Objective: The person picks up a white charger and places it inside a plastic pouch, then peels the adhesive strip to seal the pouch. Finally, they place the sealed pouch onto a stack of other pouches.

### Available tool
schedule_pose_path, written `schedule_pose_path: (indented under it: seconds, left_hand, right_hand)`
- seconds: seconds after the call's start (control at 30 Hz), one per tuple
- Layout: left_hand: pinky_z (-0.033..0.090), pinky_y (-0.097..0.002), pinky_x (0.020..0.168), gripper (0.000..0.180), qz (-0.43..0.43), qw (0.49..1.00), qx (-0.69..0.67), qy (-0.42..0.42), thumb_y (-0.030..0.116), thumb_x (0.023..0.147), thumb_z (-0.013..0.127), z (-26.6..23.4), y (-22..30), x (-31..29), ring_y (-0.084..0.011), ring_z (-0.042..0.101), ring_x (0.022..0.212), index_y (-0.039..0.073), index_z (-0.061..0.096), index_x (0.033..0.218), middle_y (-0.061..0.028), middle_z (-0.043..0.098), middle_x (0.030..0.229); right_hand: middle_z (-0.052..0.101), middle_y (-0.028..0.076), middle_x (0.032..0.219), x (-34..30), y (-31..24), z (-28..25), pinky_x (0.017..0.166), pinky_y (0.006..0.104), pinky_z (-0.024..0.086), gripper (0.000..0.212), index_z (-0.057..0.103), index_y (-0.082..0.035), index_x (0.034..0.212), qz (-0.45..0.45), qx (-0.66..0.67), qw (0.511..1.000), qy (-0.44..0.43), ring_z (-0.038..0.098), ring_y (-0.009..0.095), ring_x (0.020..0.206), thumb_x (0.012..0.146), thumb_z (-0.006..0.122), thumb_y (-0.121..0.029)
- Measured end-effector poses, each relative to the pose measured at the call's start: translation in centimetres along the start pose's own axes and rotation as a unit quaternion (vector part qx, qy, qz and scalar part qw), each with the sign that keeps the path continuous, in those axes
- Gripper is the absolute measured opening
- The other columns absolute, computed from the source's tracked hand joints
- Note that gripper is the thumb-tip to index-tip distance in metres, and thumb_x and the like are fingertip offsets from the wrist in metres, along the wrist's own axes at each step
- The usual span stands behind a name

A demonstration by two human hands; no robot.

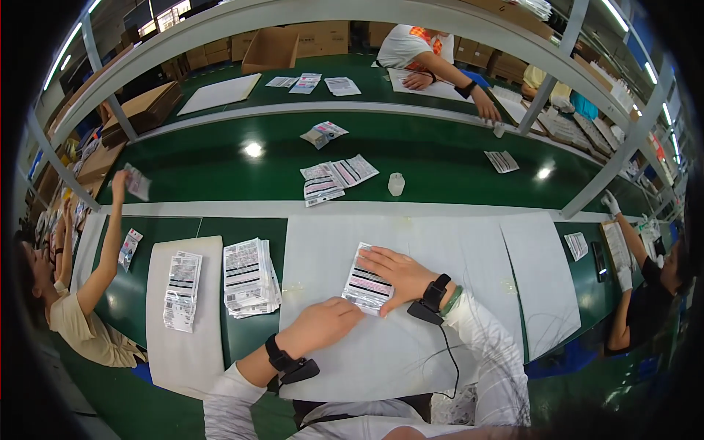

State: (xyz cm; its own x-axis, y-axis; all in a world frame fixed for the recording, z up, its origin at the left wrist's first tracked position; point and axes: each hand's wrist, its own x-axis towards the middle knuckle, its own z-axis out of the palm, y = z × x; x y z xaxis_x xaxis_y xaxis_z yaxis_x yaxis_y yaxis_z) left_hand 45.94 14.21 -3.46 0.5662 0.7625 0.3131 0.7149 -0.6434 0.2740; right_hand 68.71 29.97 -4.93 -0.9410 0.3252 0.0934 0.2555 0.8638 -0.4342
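Observation:
A silvery printed pouch (pixel 364 287) lies on the white sheet (pixel 440 352) in front of me. My right hand (pixel 403 273) rests flat across its upper right part with the fingers stretched out. At the pouch's lower left corner, the curled fingers of my left hand (pixel 328 323) are closed on the edge; the fingertips are partly hidden. To the left of the sheet stands a stack of similar pouches (pixel 248 271). Further left, more pouches (pixel 183 290) lie on a white board (pixel 209 352).
Beyond the bench, a green conveyor (pixel 220 172) carries loose pouches (pixel 339 176) and a small clear container (pixel 396 184). A metal rail (pixel 242 208) separates it from my bench. Co-workers sit at left (pixel 95 308) and right (pixel 645 286); another person's arm (pixel 447 73) reaches in opposite.

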Motion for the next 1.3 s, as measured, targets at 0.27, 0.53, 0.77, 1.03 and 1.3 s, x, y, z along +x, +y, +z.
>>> schedule_pose_path:
  seconds: [0.27, 0.53, 0.77, 1.03, 1.3]
  left_hand:
    - [0.057, -0.0331, 0.076, 0.028, -0.020, 0.994, 0.107, 0.028, 0.014, 0.081, 0.063, 1.6, -3.2, 6.0, -0.0197, 0.064, 0.104, 0.014, 0.067, 0.108, 0.0010, 0.067, 0.111]
    - [0.056, -0.0320, 0.076, 0.033, -0.070, 0.989, 0.120, 0.044, 0.013, 0.080, 0.060, 3.5, -3.1, 5.7, -0.0179, 0.063, 0.106, 0.015, 0.068, 0.113, 0.0020, 0.067, 0.117]
    - [0.053, -0.0322, 0.075, 0.040, -0.073, 0.990, 0.113, 0.045, 0.013, 0.081, 0.059, 3.6, -2.0, 5.8, -0.0178, 0.062, 0.110, 0.015, 0.066, 0.121, 0.0003, 0.063, 0.129]
    - [0.047, -0.0387, 0.081, 0.043, -0.148, 0.973, 0.177, -0.003, 0.013, 0.080, 0.062, 6.4, 0.6, 10.1, -0.0201, 0.057, 0.114, 0.015, 0.065, 0.123, -0.0003, 0.062, 0.131]
    - [0.036, -0.0395, 0.097, 0.041, -0.161, 0.975, -0.150, 0.042, 0.016, 0.078, 0.068, 6.1, -1.9, 9.3, -0.0201, 0.052, 0.117, 0.024, 0.072, 0.117, 0.0072, 0.062, 0.134]
  right_hand:
    - [0.035, 0.016, 0.155, 0.5, 1.0, 0.5, 0.115, 0.0457, 0.032, 0.125, 0.024, -0.011, 0.156, 0.006, 0.039, 0.999, 0.004, 0.030, 0.035, 0.145, 0.058, 0.087, -0.057]
    - [0.043, 0.018, 0.148, 7.0, 9.9, -3.8, 0.105, 0.0399, 0.044, 0.077, 0.038, -0.012, 0.149, 0.167, 0.199, 0.937, 0.234, 0.050, 0.035, 0.129, 0.083, 0.076, -0.022]
    - [0.058, 0.014, 0.128, 10.3, 13.2, -4.9, 0.095, 0.0373, 0.051, 0.050, 0.058, -0.010, 0.131, 0.293, 0.017, 0.931, 0.219, 0.060, 0.030, 0.115, 0.083, 0.073, -0.011]
    - [0.064, 0.005, 0.114, 1.1, 7.1, -2.7, 0.087, 0.0304, 0.053, 0.045, 0.058, -0.008, 0.128, 0.231, 0.377, 0.814, 0.376, 0.063, 0.019, 0.102, 0.085, 0.069, -0.003]
    - [0.060, 0.002, 0.113, -7.6, -3.5, -0.1, 0.080, 0.0274, 0.053, 0.043, 0.064, -0.013, 0.123, 0.162, 0.385, 0.871, 0.258, 0.061, 0.015, 0.100, 0.082, 0.072, -0.005]
